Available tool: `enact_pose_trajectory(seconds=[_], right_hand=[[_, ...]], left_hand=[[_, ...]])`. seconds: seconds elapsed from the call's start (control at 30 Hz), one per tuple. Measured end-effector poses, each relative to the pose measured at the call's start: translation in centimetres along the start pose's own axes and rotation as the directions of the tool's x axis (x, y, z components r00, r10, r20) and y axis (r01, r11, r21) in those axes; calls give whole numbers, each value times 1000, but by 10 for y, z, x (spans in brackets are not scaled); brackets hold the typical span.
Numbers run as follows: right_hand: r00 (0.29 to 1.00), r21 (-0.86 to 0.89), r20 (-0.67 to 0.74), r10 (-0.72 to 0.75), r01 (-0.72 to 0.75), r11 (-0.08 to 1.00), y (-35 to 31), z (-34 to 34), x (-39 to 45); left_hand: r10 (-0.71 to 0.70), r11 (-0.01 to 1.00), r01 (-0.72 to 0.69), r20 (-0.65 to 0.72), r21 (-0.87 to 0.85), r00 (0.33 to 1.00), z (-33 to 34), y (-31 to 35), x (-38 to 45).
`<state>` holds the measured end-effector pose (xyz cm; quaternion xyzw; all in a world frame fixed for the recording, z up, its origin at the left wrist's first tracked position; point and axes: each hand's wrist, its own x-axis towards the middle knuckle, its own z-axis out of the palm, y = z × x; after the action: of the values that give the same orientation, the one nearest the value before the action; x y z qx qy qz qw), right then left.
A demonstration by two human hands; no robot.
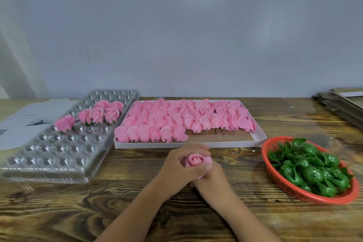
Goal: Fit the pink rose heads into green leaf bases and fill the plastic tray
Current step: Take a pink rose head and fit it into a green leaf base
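**K:** Both forearms come in from the near edge, hands meet mid-bench. State?

**M:** Left hand (pixel 177 165) and right hand (pixel 211 177) are clasped together around one pink rose head (pixel 195 160), fingers curled on it from both sides. Bloom faces up, poking out between the thumbs. Can't tell if a leaf base is on it; the underside is hidden by the fingers.

**K:** Stock?

**M:** White box (pixel 196 144) just beyond the hands, loose rose heads (pixel 176 120) lying on their sides in rows; near-right strip of the box floor is bare. Red basket (pixel 273 173) to the right of the hands, piled with green leaf bases (pixel 312 173).

**K:** Tray?

**M:** Clear plastic tray (pixel 59 155) to the left of the hands. Six finished roses (pixel 97 114) sit upright in its far pockets, one slightly apart on the left. Remaining pockets are unfilled.

**K:** Other stuff?

**M:** Printed paper (pixel 23 122) left of the tray, flat cardboard (pixel 341 104) stacked far right. Wood-grain bench (pixel 127 202), grey wall (pixel 176 35) behind.
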<state>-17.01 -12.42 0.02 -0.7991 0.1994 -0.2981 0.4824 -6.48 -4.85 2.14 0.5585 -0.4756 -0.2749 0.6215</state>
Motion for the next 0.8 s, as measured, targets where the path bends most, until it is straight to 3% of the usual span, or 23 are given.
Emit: enact_pose_trajectory(seconds=[0.37, 0.8], right_hand=[[988, 92, -132, 77, -65, 994, 10, 0, 4], [985, 135, -124, 118, -101, 986, 11, 0, 7]], left_hand=[[-143, 988, 136, 93, 77, 985, -3, -8, 3], [-139, 990, 138, 73, 21, 988, -4, -14, 5]])
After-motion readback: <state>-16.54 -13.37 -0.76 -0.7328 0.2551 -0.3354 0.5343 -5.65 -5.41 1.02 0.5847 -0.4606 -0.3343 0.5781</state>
